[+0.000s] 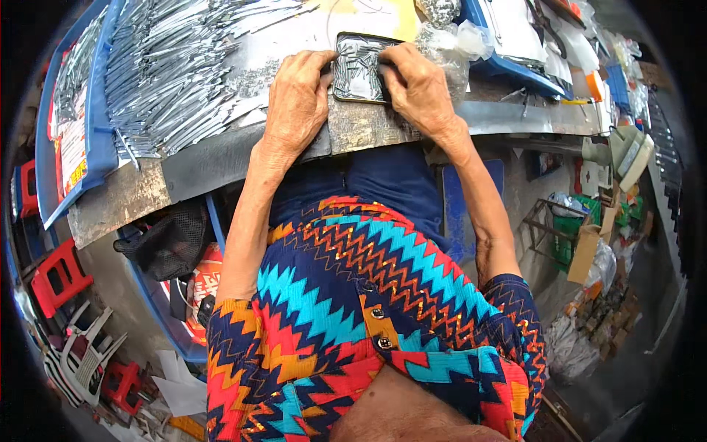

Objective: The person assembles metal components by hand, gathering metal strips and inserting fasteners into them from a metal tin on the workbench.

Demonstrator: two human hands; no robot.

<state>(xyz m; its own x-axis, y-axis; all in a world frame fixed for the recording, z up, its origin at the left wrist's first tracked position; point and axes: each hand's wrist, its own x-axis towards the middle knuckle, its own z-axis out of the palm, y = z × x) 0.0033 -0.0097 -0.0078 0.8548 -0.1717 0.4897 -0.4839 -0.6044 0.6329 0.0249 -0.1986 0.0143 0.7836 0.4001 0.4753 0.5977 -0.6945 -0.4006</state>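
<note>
A small dark-rimmed rectangular tray [359, 100] lies at the front of the workbench, straight ahead of me. Short thin metal pins [359, 60] are scattered inside it, pointing in many directions. My left hand [298, 96] grips the tray's left side, fingers bent and thumb near the rim. At the opposite side, my right hand [421, 87] is closed with its fingertips over the right edge; what lies under those fingertips is partly hidden. Left of the tray, a large heap of long thin metal strips [177, 74] covers the bench, with small loose metal bits [258, 79] beside it.
A blue bin [96, 125] stands at the left end of the bench [125, 195]. Clear plastic bags [445, 48] and another blue tray [508, 74] are at the right. Below are a red stool [59, 276], a black mesh bag [173, 239] and a cardboard box [589, 247].
</note>
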